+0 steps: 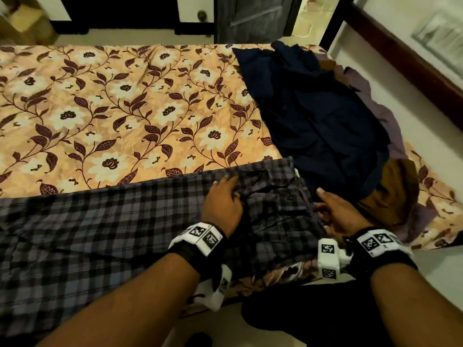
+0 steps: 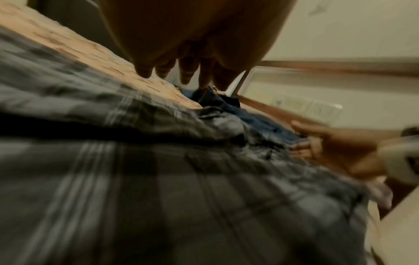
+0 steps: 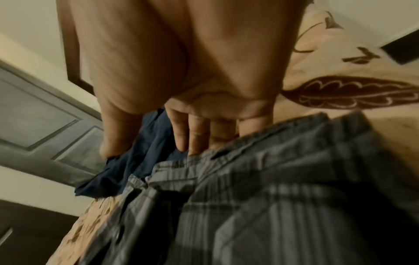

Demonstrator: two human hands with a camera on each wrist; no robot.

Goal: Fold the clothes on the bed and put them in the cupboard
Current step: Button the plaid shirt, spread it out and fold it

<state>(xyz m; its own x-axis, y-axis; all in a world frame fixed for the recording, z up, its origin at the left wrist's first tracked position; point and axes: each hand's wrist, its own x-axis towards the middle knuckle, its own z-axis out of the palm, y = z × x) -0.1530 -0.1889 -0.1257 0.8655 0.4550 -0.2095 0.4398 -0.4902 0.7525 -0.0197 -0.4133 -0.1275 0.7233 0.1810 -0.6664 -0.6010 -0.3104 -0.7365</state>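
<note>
Head cam: left hand [image 1: 223, 201] and right hand [image 1: 335, 214] both lie flat, fingers loose and apart, on the checked shirt [image 1: 100, 234] spread along the bed's [image 1: 125, 108] near edge. Navy clothes [image 1: 313, 108] are piled further back, right side.

A person's left hand [image 1: 223, 204] lies flat, fingers extended, on a grey checked garment [image 1: 100, 236] spread along the near edge of a bed covered with a floral sheet [image 1: 120, 108]. The right hand [image 1: 338, 216] rests just beside it on the same cloth's rumpled end, fingers loosely extended. Beyond the right hand lies a heap of dark navy clothing [image 1: 313, 108], with brown fabric [image 1: 395, 194] beside that hand.
</note>
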